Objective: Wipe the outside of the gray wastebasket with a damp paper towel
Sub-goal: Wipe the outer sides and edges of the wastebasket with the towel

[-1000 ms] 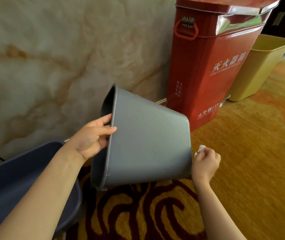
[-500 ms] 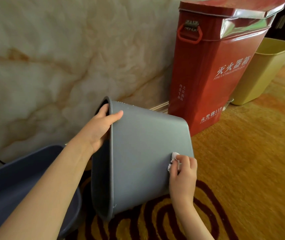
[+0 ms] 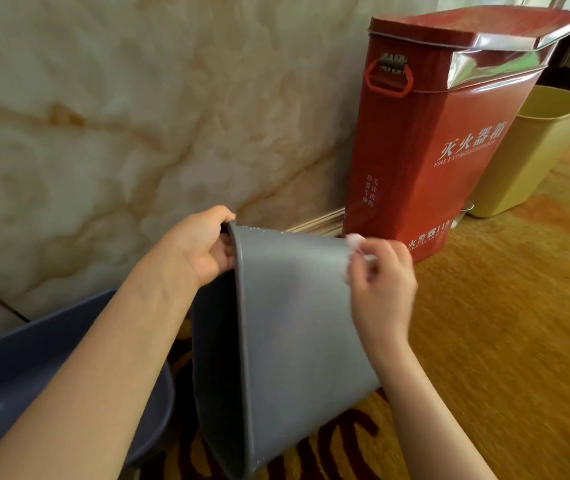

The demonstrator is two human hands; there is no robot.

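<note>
The gray wastebasket [image 3: 290,334] is tipped on its side above the carpet, its open mouth facing left and toward me. My left hand [image 3: 197,247] grips the rim at the top, fingers curled over the edge. My right hand [image 3: 380,289] pinches a small white crumpled paper towel [image 3: 354,242] and presses it against the basket's outer wall near the upper bottom corner. Small water drops show along the top edge near the rim.
A dark blue basin [image 3: 34,368] sits at lower left against the marble wall [image 3: 138,116]. A tall red fire extinguisher box [image 3: 450,150] stands just behind the basket, with a yellow wastebasket [image 3: 533,150] to its right. Patterned orange carpet [image 3: 501,323] covers the floor.
The basket has been turned further, its mouth tipping more downward. My right hand slid the paper towel up the outer wall to the upper corner. My left hand shifted along the rim.
</note>
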